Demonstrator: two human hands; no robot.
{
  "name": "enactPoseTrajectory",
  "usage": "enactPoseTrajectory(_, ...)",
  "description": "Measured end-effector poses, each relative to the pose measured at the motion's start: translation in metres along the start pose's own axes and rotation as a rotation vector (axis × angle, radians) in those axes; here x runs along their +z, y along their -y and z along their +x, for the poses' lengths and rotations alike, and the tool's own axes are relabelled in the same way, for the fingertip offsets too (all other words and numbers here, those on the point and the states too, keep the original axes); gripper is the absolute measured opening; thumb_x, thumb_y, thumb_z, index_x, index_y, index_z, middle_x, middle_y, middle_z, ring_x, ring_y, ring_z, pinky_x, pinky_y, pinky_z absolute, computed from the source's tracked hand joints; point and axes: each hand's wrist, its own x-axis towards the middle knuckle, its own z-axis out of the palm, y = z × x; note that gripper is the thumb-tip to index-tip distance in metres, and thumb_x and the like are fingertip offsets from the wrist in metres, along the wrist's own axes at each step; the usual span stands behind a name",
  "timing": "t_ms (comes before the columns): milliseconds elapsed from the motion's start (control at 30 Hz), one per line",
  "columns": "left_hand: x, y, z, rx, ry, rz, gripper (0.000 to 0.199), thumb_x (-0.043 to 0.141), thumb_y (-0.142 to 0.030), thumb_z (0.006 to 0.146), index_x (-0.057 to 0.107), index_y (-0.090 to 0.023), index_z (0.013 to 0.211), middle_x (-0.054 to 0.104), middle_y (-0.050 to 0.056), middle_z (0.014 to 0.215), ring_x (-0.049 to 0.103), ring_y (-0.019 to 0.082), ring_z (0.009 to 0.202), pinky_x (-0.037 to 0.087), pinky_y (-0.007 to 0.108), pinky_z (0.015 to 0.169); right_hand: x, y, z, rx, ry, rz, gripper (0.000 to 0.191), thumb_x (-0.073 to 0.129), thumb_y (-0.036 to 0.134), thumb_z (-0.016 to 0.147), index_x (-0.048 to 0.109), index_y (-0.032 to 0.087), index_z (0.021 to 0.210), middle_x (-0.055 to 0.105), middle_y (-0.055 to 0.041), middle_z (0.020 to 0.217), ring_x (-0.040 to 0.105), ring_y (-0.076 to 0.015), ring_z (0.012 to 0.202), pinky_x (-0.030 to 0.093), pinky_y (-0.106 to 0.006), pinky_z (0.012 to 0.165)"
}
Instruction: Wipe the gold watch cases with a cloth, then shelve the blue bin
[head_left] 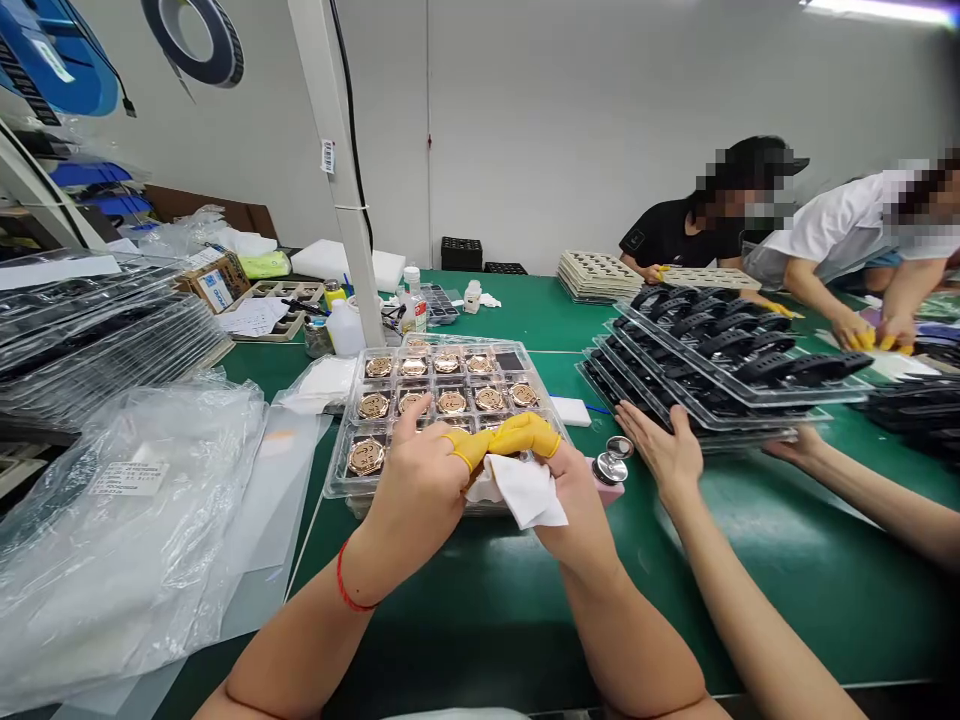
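A clear plastic tray (pixel 341 455) holds several round gold-coloured watch parts (pixel 367 456) in square pockets. Over its front edge both my hands meet, with yellow covers on some fingertips. My right hand (pixel 559 475) is closed around a white cloth (pixel 529 492), which hangs down below the fingers. My left hand (pixel 431 460) is pinched against the right fingertips at the cloth, one finger raised; whatever it grips is hidden. Just right of my hands stands a small metal-topped dispenser (pixel 611 465) on a pink base.
Another person's hands (pixel 664 450) hold stacked clear trays of black straps (pixel 705 345) at right. Two people work farther back. Plastic bags (pixel 135 530) and stacked trays (pixel 112 330) lie left. A white post (pixel 337 170) rises behind the tray, near bottles (pixel 414 300).
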Motion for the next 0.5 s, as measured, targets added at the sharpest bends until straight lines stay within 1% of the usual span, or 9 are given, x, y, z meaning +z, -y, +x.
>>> enactPoseTrajectory(33,-0.001,0.001,0.0,-0.005,0.018,-0.014,0.026,0.044,-0.003,0.085,0.063,-0.013,0.069,0.059,0.002,0.058,0.056,0.016,0.062,0.04,0.056,0.105,0.013,0.027,0.002,0.016,0.009,0.071,0.042,0.05,0.048,0.092,0.058,0.032,0.13,0.07,-0.0053,0.109,0.065,-0.0251,0.101,0.058,-0.042,0.082)
enactPoseTrajectory(67,-0.002,0.002,-0.001,-0.012,0.04,-0.039,0.025,0.045,-0.003,0.085,0.064,-0.013,0.073,0.06,0.002,0.06,0.057,0.016,0.063,0.038,0.056,0.106,0.023,0.045,0.003,0.053,0.098,0.296,0.04,0.057,0.046,0.089,0.061,0.03,0.126,0.07,-0.006,0.11,0.065,-0.0256,0.102,0.057,-0.041,0.082)
enactPoseTrajectory(100,-0.004,0.003,-0.001,-0.021,0.065,-0.073,0.023,0.045,-0.004,0.085,0.064,-0.014,0.076,0.061,0.002,0.062,0.057,0.016,0.064,0.037,0.056,0.107,0.03,0.054,0.002,0.09,0.11,0.451,0.037,0.061,0.045,0.087,0.065,0.03,0.12,0.07,-0.0057,0.109,0.064,-0.0261,0.103,0.057,-0.04,0.083)
enactPoseTrajectory(133,-0.005,0.005,-0.002,-0.032,0.084,-0.108,0.022,0.046,-0.004,0.085,0.065,-0.014,0.08,0.062,0.001,0.064,0.057,0.016,0.064,0.037,0.055,0.108,0.034,0.053,0.0,0.13,0.128,0.581,0.035,0.064,0.044,0.085,0.067,0.031,0.117,0.069,-0.0054,0.111,0.063,-0.0268,0.105,0.056,-0.041,0.085)
enactPoseTrajectory(167,-0.006,0.007,-0.002,-0.041,0.093,-0.141,0.021,0.046,-0.005,0.086,0.064,-0.014,0.082,0.062,0.001,0.065,0.056,0.015,0.064,0.036,0.055,0.109,0.035,0.043,-0.001,0.166,0.147,0.698,0.035,0.068,0.044,0.081,0.069,0.031,0.114,0.069,-0.005,0.111,0.062,-0.0277,0.108,0.055,-0.041,0.086)
enactPoseTrajectory(233,-0.008,0.01,-0.003,-0.063,0.092,-0.209,0.019,0.046,-0.007,0.088,0.064,-0.014,0.085,0.061,0.0,0.065,0.055,0.015,0.062,0.036,0.054,0.11,0.031,0.0,-0.001,0.22,0.17,0.891,0.038,0.075,0.042,0.074,0.07,0.032,0.11,0.07,-0.0043,0.109,0.061,-0.0296,0.11,0.054,-0.042,0.088)
enactPoseTrajectory(333,-0.012,0.013,-0.004,-0.101,0.136,-0.345,0.018,0.046,-0.012,0.091,0.061,-0.016,0.083,0.061,-0.001,0.064,0.057,0.015,0.063,0.036,0.051,0.111,0.01,-0.084,0.01,0.233,0.157,0.954,0.038,0.076,0.047,0.069,0.073,0.032,0.104,0.071,-0.0039,0.1,0.062,-0.0303,0.108,0.055,-0.044,0.085)
enactPoseTrajectory(433,-0.016,0.013,-0.003,-0.121,0.212,-0.464,0.019,0.046,-0.014,0.092,0.059,-0.018,0.078,0.059,-0.004,0.062,0.058,0.013,0.062,0.037,0.046,0.112,-0.019,-0.159,0.024,0.209,0.11,1.039,0.037,0.065,0.062,0.073,0.074,0.035,0.097,0.071,-0.0026,0.094,0.063,-0.0282,0.108,0.056,-0.046,0.085)
enactPoseTrajectory(500,-0.018,0.013,-0.003,-0.116,0.233,-0.504,0.018,0.048,-0.013,0.09,0.06,-0.019,0.078,0.061,-0.004,0.066,0.059,0.013,0.064,0.037,0.043,0.113,-0.032,-0.196,0.028,0.195,0.077,1.089,0.041,0.056,0.063,0.08,0.073,0.035,0.103,0.071,-0.0032,0.102,0.06,-0.0243,0.115,0.055,-0.042,0.09)
